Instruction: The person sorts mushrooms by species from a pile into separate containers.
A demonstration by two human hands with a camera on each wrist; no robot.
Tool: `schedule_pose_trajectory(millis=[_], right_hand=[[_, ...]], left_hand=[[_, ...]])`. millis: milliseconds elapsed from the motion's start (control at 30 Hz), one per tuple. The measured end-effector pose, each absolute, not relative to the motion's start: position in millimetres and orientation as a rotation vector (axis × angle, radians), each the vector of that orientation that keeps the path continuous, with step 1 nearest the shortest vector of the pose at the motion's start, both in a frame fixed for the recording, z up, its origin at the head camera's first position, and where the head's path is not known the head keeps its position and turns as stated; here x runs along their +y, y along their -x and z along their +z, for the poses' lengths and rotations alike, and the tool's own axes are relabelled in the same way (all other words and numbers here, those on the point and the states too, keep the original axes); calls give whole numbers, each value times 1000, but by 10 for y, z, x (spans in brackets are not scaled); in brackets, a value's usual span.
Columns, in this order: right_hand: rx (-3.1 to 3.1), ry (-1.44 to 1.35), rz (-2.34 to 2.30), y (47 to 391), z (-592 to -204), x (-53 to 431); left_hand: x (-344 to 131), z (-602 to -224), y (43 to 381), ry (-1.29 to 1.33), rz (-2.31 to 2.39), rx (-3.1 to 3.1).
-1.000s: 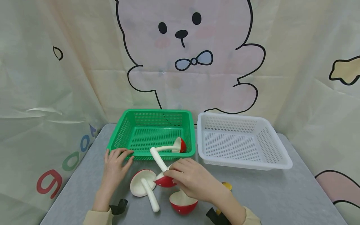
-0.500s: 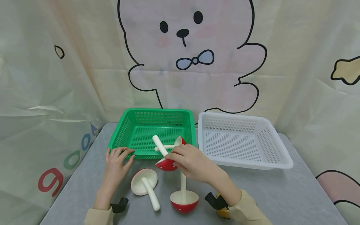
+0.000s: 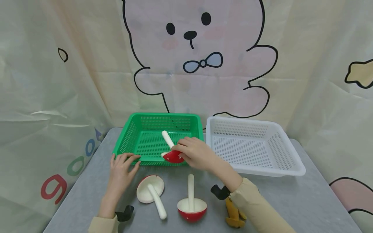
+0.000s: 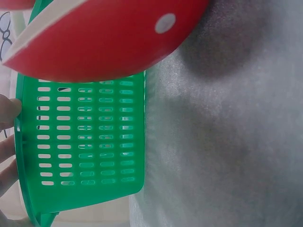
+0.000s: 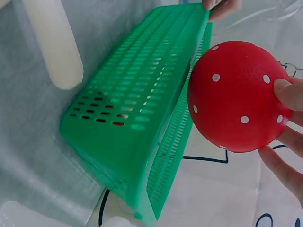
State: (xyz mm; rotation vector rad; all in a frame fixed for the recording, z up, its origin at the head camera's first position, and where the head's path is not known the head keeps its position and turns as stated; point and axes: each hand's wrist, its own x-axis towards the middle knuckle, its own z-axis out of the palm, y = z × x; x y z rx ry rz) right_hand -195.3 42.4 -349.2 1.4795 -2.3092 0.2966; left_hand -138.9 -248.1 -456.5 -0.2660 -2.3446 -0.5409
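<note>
My right hand holds a toy mushroom with a white-dotted red cap, stem pointing up, over the near rim of the green basket. In the right wrist view the fingertips pinch the edge of its round cap. My left hand grips the basket's near left rim, fingers over it. Red shows through the basket's slots in the right wrist view; the mushroom inside is mostly hidden. Two more red-capped mushrooms lie in front: one tilted at left, the other cap down, stem up.
A white basket stands right of the green one on the grey table. Brownish-yellow toy mushrooms lie beside the right sleeve, partly covered by it. A printed curtain hangs behind and along the sides.
My right hand has lifted the red mushroom from the table area up and away to the green basket's rim. My left hand stays on the rim. The brownish mushrooms have come more into view.
</note>
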Motion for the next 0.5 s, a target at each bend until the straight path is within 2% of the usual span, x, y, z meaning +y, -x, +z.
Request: schedule_pose_trajectory(millis=[500], right_hand=[[-2557, -1417, 288, 2391, -3512, 252]], left_hand=[[-2500, -4573, 1405, 271, -535, -2340]])
